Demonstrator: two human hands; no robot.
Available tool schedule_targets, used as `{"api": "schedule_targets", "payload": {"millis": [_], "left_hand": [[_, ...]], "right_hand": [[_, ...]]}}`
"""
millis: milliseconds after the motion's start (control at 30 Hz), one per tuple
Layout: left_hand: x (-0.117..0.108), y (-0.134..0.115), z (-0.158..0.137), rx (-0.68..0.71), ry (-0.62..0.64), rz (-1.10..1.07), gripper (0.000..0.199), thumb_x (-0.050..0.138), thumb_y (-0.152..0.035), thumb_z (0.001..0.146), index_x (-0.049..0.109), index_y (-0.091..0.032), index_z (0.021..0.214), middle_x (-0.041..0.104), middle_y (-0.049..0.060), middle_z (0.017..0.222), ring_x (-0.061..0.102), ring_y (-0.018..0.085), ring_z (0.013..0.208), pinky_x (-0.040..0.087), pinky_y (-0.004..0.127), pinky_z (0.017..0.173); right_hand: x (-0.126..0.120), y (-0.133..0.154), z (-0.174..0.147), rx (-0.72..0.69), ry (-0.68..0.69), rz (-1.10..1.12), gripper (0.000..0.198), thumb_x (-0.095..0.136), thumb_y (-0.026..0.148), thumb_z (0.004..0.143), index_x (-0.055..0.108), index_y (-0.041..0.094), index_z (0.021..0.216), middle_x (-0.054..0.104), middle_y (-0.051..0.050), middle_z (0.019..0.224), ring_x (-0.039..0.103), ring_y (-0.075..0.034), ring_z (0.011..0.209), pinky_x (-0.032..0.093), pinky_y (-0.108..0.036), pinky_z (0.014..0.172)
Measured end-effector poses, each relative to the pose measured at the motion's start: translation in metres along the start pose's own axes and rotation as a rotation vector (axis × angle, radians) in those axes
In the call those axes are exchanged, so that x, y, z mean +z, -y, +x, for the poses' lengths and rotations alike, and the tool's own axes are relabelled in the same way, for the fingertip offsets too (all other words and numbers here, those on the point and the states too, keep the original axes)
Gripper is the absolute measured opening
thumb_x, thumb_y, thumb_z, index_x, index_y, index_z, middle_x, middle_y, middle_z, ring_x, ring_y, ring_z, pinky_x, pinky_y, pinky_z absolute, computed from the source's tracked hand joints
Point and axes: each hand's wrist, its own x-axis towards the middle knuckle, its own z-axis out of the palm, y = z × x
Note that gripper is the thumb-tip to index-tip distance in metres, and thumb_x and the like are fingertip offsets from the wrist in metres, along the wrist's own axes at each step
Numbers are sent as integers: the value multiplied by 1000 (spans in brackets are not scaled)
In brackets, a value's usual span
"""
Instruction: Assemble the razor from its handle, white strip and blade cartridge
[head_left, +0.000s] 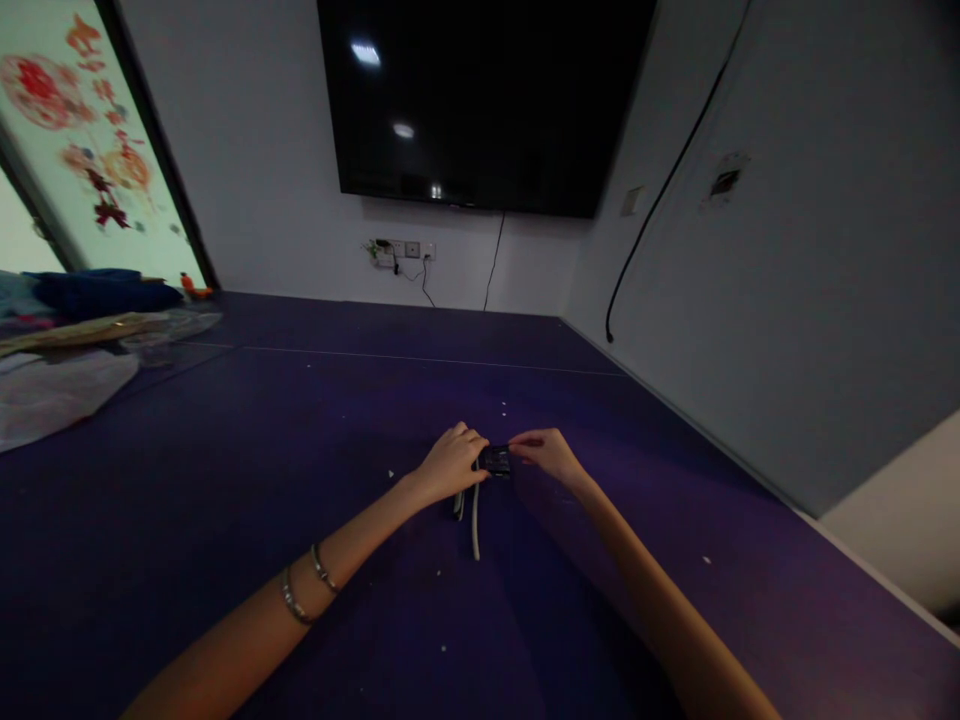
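Observation:
A small black rectangular object [497, 461] lies on or just above the purple surface, between my two hands. My left hand [454, 460] grips its left edge, fingers on the far side and thumb on the near side. At the object's far right corner, the thumb and fingertips of my right hand [546, 452] are pinched together; I cannot make out whether they hold its edge or a thin dark piece. A pale cord-like strip [475, 520] runs toward me from under my left hand. Beside it is a shorter pale, looped piece [458, 506], partly hidden by that hand.
The purple surface [315, 420] carries scattered white bits. Bags and dark blue cloth [112, 292] are heaped at the far left. A television [487, 100] hangs above wall sockets [405, 249]. Down the right wall hangs a black cable [660, 190].

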Motion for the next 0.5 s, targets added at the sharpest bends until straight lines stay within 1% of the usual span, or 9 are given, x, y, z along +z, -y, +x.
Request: {"api": "schedule_targets", "payload": {"millis": [100, 200, 400, 500], "left_hand": [[10, -4, 9, 33, 51, -9, 22, 70, -26, 61, 62, -20, 80, 63, 6, 78, 51, 25, 84, 39, 34, 76], [16, -3, 13, 34, 82, -1, 20, 70, -29, 63, 61, -20, 78, 63, 6, 74, 51, 25, 82, 39, 34, 75], [17, -1, 12, 18, 247, 217, 25, 63, -37, 71, 61, -16, 85, 63, 7, 81, 49, 25, 88, 37, 34, 77], [17, -1, 11, 12, 277, 258, 27, 60, -39, 74, 60, -16, 87, 64, 7, 86, 48, 24, 91, 36, 34, 78]], "right_hand": [[2, -4, 0, -8, 18, -46, 18, 66, 27, 60, 72, 14, 71, 66, -2, 61, 55, -12, 51, 43, -24, 50], [4, -7, 0, -22, 34, -95, 20, 65, 29, 61, 72, 15, 72, 66, -2, 59, 55, -12, 50, 42, -24, 50], [7, -15, 2, -28, 48, -133, 21, 63, 28, 61, 72, 13, 72, 68, -4, 65, 59, -15, 57, 44, -25, 56], [9, -18, 3, -29, 61, -152, 20, 63, 27, 61, 72, 13, 72, 69, -5, 65, 60, -15, 58, 45, -26, 57]]}}
